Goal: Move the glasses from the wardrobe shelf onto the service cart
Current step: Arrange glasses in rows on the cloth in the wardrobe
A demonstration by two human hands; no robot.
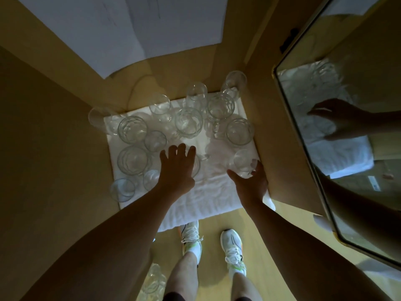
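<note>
- Nearest the person, the right hand reaches to a small glass at the right front of the white towel; thumb and fingers are spread wide on either side of it, and whether they touch it yet cannot be told.
- The left hand lies over another glass with its fingers fanned out and straight, covering most of it; no grip has closed.
- Beyond the hands, the other glasses stand crowded on the towel on the wardrobe shelf, several touching or just beside each other; the cart is out of view.
- Judged by looks, these are hard, brittle and smooth-walled, light enough for one hand each, though the larger faceted ones look heavier.
- The safest hold is probably around the side wall below the rim, lifting straight up so neighbours are not knocked.
- Farthest right, a mirror reflects a hand and the towel.
</note>
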